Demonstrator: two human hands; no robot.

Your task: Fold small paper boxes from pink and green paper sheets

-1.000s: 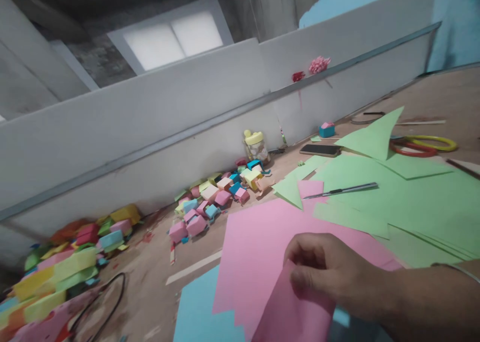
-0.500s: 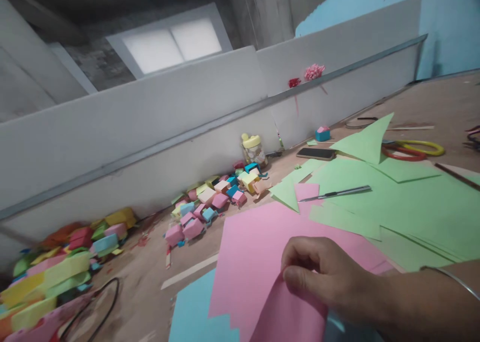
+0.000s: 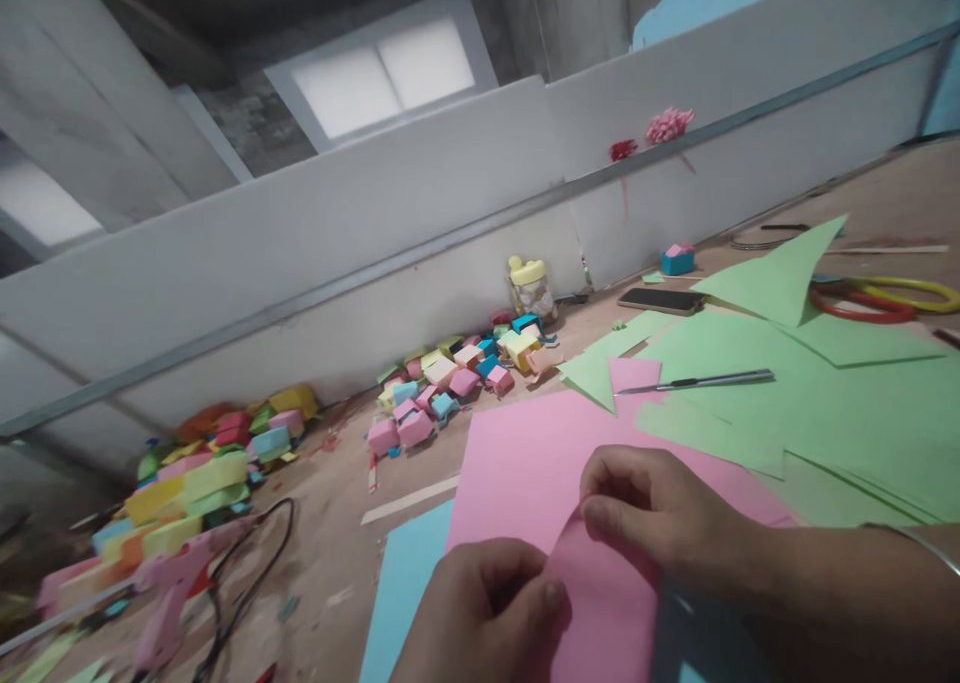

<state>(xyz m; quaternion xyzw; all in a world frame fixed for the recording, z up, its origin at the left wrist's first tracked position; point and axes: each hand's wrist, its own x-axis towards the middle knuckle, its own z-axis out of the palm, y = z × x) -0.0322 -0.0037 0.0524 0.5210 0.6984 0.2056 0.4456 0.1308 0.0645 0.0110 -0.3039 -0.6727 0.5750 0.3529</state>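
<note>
Between thumb and fingers of my right hand (image 3: 645, 508) is the upper edge of a raised piece of pink paper (image 3: 604, 608). My left hand (image 3: 487, 603) pinches the same piece along its left edge, a little lower down. Beneath both hands lies a larger pink sheet (image 3: 517, 463), flat on the table, with a light blue sheet (image 3: 412, 563) partly under it. A slim craft knife (image 3: 697, 380) rests beyond my right hand on green paper sheets (image 3: 840, 423).
Small folded paper boxes (image 3: 442, 383) sit in a heap by the white partition (image 3: 337, 213). A pink glue gun (image 3: 176, 593) with a black cord lies at left near more coloured paper pieces (image 3: 195, 483). A phone (image 3: 660, 300), scissors (image 3: 877, 298) and a yellow-lidded bottle (image 3: 531, 285) stand or lie farther back.
My left hand has come into view and grips the pink paper's left edge. My right hand keeps its pinch. The view has turned left, bringing the glue gun fully into sight.
</note>
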